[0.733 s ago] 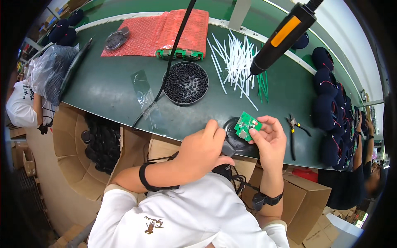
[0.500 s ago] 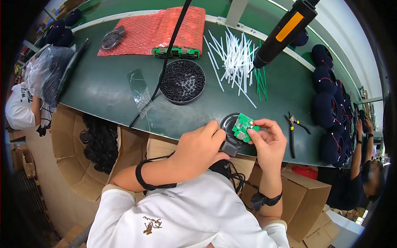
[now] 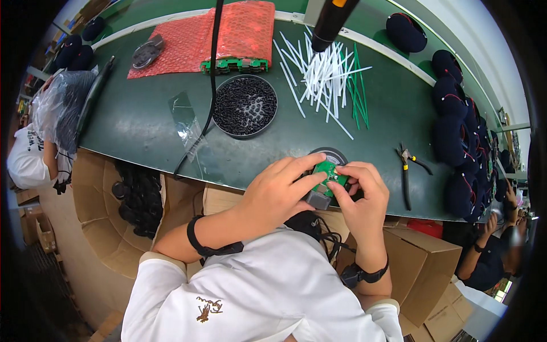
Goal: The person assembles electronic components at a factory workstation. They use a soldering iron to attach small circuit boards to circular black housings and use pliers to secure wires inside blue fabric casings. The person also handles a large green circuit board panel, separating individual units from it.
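Holding, with both hands together, a small green circuit board just at the near edge of the dark green work table. Left hand curled over it from the left, fingers narrow and closed around a small grey block-shaped part under the board; right hand pinching the board's right side, thumb and forefinger tight on the edge. Board tilted a little, resting between the fingertips of both hands, directly above a round black speaker-like disc half hidden behind the knuckles.

Beyond the fingers, further on the table: a round black tray full of small black screws, a loose heap of white and green plastic cable ties, a sheet of red bubble wrap with more green boards at its near edge. Right of the right hand, well apart, black-handled cutting pliers. Hanging above the ties, a black powered screwdriver.

Seemingly in the fitting step: seating the board onto the grey part. Probably calling next for fine alignment with steady pinch, without bending the thin board; cannot tell whether already fully seated, since hidden by the fingers.
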`<state>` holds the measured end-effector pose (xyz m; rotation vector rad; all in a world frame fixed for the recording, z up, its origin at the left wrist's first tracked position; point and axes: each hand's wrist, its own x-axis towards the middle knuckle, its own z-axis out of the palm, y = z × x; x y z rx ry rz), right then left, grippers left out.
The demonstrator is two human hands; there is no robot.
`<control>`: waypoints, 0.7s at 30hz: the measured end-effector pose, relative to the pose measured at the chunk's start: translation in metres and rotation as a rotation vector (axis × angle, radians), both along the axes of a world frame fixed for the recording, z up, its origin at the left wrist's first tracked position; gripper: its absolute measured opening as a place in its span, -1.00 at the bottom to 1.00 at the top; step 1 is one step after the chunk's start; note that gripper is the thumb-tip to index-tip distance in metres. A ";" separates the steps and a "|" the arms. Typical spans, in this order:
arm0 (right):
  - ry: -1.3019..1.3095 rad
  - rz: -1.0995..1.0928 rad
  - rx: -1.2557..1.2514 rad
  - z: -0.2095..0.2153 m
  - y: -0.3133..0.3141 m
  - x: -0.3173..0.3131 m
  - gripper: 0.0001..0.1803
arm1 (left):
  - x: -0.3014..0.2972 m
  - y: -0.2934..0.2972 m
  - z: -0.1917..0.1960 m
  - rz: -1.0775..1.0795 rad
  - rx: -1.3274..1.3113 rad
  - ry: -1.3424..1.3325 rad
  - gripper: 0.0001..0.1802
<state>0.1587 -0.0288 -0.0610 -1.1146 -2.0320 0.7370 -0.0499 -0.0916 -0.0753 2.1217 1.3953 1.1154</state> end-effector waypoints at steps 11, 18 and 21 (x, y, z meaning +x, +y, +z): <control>-0.152 0.195 0.101 0.015 -0.007 0.019 -0.32 | 0.000 0.009 0.007 0.042 0.036 -0.039 -0.47; 0.105 0.030 0.203 0.006 0.001 -0.007 -0.65 | 0.005 0.023 0.017 0.065 0.055 -0.227 -0.61; 0.135 0.037 0.182 0.003 0.000 -0.009 -0.65 | 0.006 0.021 0.014 0.085 0.047 -0.269 -0.63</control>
